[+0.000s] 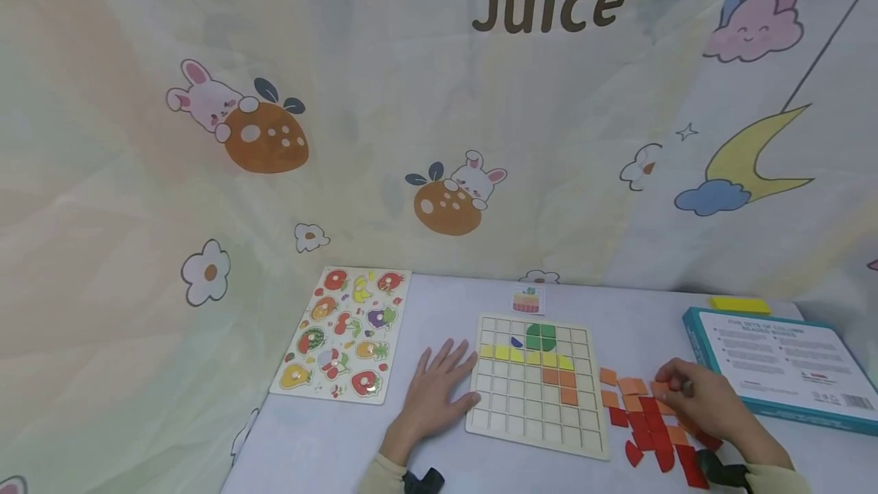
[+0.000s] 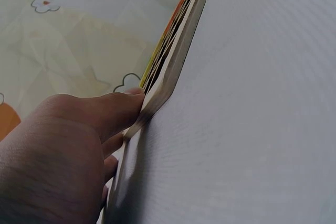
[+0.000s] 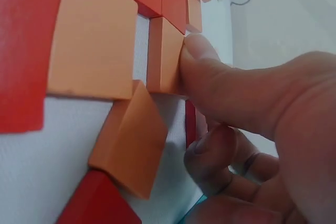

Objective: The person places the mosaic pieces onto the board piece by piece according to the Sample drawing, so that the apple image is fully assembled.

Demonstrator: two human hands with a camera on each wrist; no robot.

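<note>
My left hand (image 1: 434,393) lies with spread fingers at the left edge of a wooden grid board (image 1: 507,429). In the left wrist view, the thumb (image 2: 118,109) rests on the board's rim. The board carries green quarter-round tiles (image 1: 541,337), a blue piece (image 1: 517,342), a row of yellow tiles (image 1: 517,354) and a few orange squares (image 1: 568,396). Over the loose tiles to its right, my right hand (image 1: 709,400) pinches an orange square tile (image 3: 160,59). The thumb presses its edge; the index fingertip is hidden, the other fingers curl below. Red tiles (image 1: 641,433) lie close by.
A picture card of a cake (image 1: 528,299) lies behind the board. A fruit puzzle board (image 1: 284,380) is at the left. On the right sits a teal-edged box (image 1: 775,357), with a yellow object (image 1: 739,306) behind it. A printed curtain (image 1: 357,97) hangs at the back.
</note>
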